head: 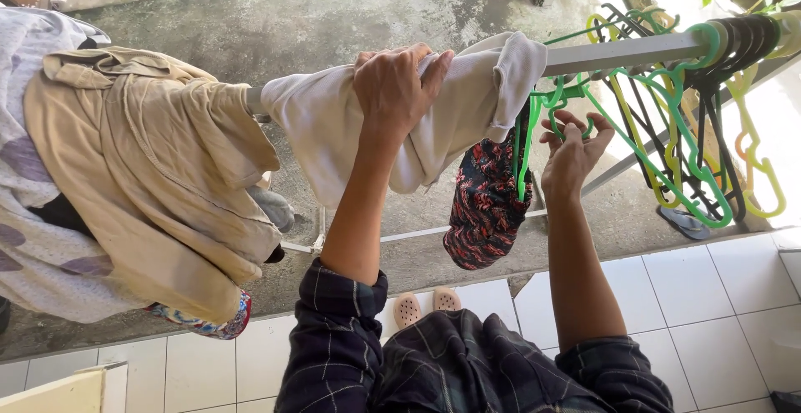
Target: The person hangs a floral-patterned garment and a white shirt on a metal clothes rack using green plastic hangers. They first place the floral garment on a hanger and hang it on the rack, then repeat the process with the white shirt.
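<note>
Step in hand: hanging laundry on the rail; judged from the hands, one garment is being steadied on the rail while a hanger is picked out for it.
Next move: likely calls for freeing one green hanger from the bunch without dragging its neighbours, then bringing it under the white cloth.
Landmark: long grey metal drying rail [617,52], round, smooth and rigid, running across the view; all places below are told from it.
Beige garment: large crumpled beige cotton shirt [150,171], draped over the rail's left end, soft and heavily creased, lying on a white cloth with pale purple patches [33,246].
White cloth: off-white soft knit garment [325,129], folded over the rail's middle, hanging limp on both sides.
Patterned piece: small dark fabric item with red and white print [488,204], hanging just below the rail, beside the white cloth.
Hangers: cluster of thin plastic hangers, green, black and yellow [692,154], hooked on the rail's right part, hard, slick and tangled.
Left hand: left hand [396,88], on top of the rail, fingers curled down and pressing the off-white garment against it.
Right hand: right hand [571,150], just below the rail, fingers pinching the loop of a bright green plastic hanger [546,104].
</note>
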